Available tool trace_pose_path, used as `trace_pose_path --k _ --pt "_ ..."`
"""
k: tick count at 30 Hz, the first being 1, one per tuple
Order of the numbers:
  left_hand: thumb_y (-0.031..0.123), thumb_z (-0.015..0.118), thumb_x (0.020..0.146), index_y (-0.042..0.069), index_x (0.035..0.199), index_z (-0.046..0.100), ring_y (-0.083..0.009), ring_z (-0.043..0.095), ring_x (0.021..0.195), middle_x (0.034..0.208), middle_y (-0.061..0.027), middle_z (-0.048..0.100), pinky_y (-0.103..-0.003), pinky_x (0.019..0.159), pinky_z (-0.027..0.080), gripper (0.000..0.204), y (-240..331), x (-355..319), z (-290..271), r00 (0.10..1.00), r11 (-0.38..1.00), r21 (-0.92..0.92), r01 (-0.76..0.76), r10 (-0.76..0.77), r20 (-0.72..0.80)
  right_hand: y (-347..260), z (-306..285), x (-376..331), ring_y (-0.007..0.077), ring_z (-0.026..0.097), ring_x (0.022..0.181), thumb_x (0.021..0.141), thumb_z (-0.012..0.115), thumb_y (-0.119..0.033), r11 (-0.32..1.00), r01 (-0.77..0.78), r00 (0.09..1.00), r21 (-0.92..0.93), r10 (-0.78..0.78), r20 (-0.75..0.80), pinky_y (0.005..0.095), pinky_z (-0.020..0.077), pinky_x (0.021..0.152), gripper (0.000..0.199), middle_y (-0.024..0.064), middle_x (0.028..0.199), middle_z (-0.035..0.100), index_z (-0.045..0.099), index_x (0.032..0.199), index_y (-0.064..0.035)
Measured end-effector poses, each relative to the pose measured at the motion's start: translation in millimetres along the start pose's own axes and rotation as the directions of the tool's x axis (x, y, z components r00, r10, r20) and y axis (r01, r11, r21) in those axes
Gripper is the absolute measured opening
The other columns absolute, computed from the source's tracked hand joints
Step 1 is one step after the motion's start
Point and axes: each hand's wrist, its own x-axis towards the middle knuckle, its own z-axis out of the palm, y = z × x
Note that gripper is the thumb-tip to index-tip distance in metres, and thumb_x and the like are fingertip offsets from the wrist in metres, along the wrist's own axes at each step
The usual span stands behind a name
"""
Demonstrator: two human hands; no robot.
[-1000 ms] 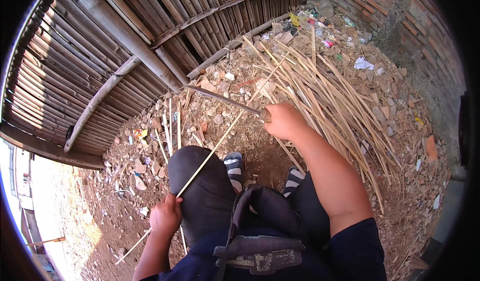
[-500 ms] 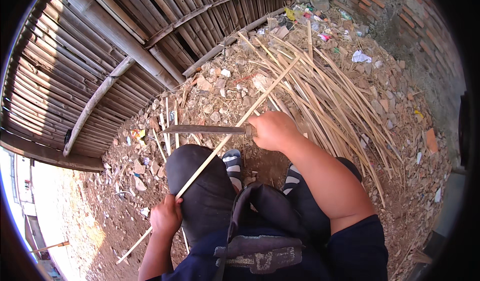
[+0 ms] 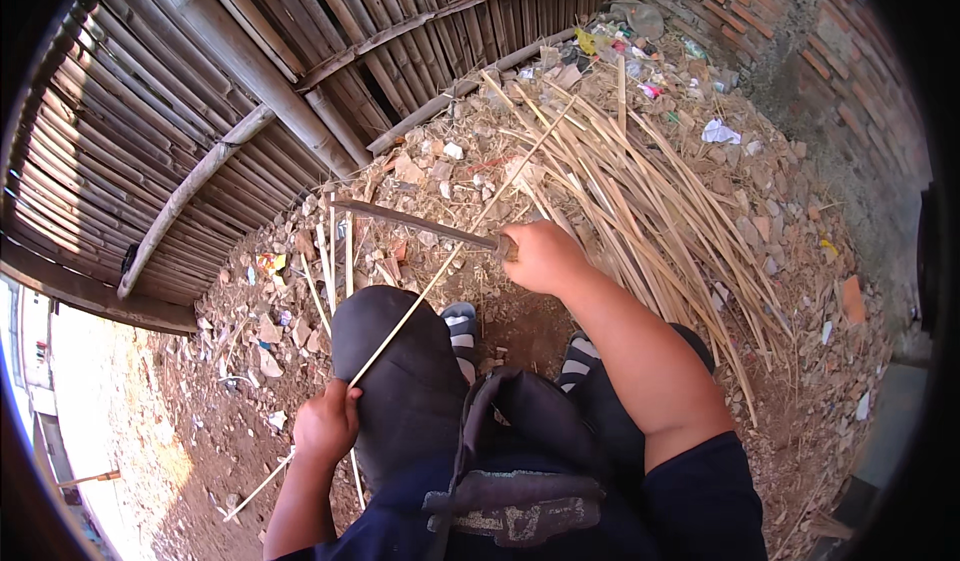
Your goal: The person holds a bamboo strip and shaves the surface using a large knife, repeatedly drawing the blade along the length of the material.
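My left hand (image 3: 326,422) is closed round a long, thin bamboo strip (image 3: 405,316) beside my left knee. The strip slants up and away to the right across that knee, and its near end sticks out below the hand. In my right hand (image 3: 545,258) is the handle of a long knife (image 3: 420,223) with a dark blade. The blade points left, its tip tilted away from me, and crosses the strip. Whether blade and strip touch, I cannot tell.
A large heap of split bamboo strips (image 3: 640,201) lies ahead to the right on stony ground. A few more strips (image 3: 330,251) stand beyond my left knee. A bamboo wall (image 3: 240,91) rises at the left, a brick wall (image 3: 850,91) at the right. Litter (image 3: 620,46) is scattered at the back.
The knife's tip has swung away from me, so the blade now slants instead of lying level. The strip has turned slightly, its far end shifting left. My left hand has moved a little nearer me.
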Motion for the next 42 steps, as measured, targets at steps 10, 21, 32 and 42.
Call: trace_pose_path --k 10,21,32,42 --pt "0.028 0.059 0.1 0.007 0.09 0.053 -0.0447 0.064 0.059 0.067 -0.0217 0.064 -0.056 0.055 0.051 0.024 9 -6 5 0.998 0.994 0.104 0.043 -0.038 -0.055 7 2 2 0.0396 0.071 0.084 0.077 0.072 -0.02 0.998 -0.03 0.997 -0.056 0.026 -0.07 0.0509 0.0567 0.077 0.023 0.0163 0.084 0.072 0.069 0.097 -0.0088" --pt "0.032 0.057 0.102 0.007 0.091 0.053 -0.0445 0.065 0.062 0.071 -0.0214 0.066 -0.056 0.058 0.051 0.028 2 -9 5 0.999 0.994 0.101 0.032 -0.028 -0.039 7 -34 8 0.0369 0.071 0.088 0.081 0.072 -0.021 0.979 -0.2 0.98 -0.03 0.201 0.01 0.0483 0.0573 0.08 0.032 0.0172 0.09 0.073 0.072 0.111 -0.0105" --pt "0.028 0.059 0.101 0.007 0.094 0.052 -0.0453 0.065 0.062 0.072 -0.0216 0.065 -0.056 0.057 0.051 0.023 8 -2 3 0.999 0.997 0.067 0.036 -0.035 -0.02 8 -3 0 0.0395 0.071 0.091 0.077 0.071 -0.021 0.999 -0.035 0.999 -0.025 0.034 -0.037 0.0508 0.0567 0.082 0.027 0.0185 0.091 0.072 0.068 0.098 -0.0052" --pt "0.029 0.059 0.101 0.007 0.095 0.053 -0.0453 0.065 0.06 0.069 -0.0219 0.066 -0.056 0.056 0.052 0.024 5 -6 8 0.997 0.998 0.055 0.042 -0.038 -0.061 2 -11 -4 0.0386 0.07 0.093 0.079 0.075 -0.024 0.991 -0.124 0.991 -0.056 0.126 0.044 0.0492 0.0564 0.081 0.034 0.0164 0.092 0.073 0.071 0.11 -0.0107"
